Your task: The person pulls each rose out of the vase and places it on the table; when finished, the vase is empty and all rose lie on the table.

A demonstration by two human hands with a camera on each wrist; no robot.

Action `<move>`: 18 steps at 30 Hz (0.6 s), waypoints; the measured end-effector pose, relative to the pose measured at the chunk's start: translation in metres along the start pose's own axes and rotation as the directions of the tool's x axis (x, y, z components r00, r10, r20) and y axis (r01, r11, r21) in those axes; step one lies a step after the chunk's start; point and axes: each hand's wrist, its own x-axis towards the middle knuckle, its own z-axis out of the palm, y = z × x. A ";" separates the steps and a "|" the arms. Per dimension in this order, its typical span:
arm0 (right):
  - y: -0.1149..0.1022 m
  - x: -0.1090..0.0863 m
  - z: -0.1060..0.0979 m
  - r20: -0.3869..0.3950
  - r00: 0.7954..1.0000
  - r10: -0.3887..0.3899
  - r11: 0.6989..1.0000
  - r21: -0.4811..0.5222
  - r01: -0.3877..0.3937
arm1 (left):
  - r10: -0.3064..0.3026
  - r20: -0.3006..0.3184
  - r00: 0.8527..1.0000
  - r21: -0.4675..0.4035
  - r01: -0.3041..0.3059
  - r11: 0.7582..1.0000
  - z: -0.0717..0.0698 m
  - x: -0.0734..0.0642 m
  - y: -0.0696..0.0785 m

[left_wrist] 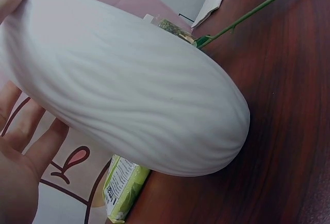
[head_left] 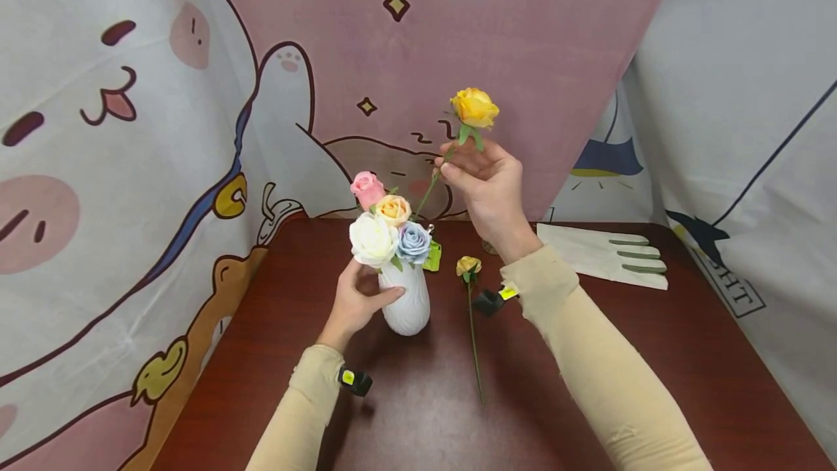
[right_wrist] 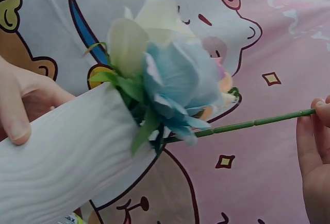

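Observation:
My left hand (head_left: 353,305) holds the white ribbed vase (head_left: 407,305) near its top, thumb across the front. Out of its mouth stand a pink rose (head_left: 368,188), a peach rose (head_left: 393,209), a white rose (head_left: 373,240) and a blue rose (head_left: 414,242). Above and to the right, my right hand (head_left: 489,187) pinches the green stem of a yellow rose (head_left: 475,107) between thumb and fingers. In the right wrist view that stem (right_wrist: 247,125) slants down to the vase mouth beside the blue rose; its lower end is hidden.
A smaller yellow rose (head_left: 468,267) lies on the dark red table (head_left: 431,427), right of the vase. Farther right at the back is a white glove (head_left: 588,251). Behind the vase sits a green packet (head_left: 432,257). Printed cloth (head_left: 523,35) hangs around the table.

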 end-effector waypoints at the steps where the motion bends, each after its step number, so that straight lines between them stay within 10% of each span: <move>1: -0.002 0.001 0.000 -0.001 1.000 -0.007 1.000 0.005 0.007 | 0.003 -0.002 1.000 -0.002 -0.003 1.000 0.000 0.000 -0.001; 18: -0.041 0.019 -0.027 -0.102 0.994 -0.042 0.989 0.137 0.056 | 0.046 0.000 0.999 -0.015 -0.046 0.999 0.000 0.000 -0.004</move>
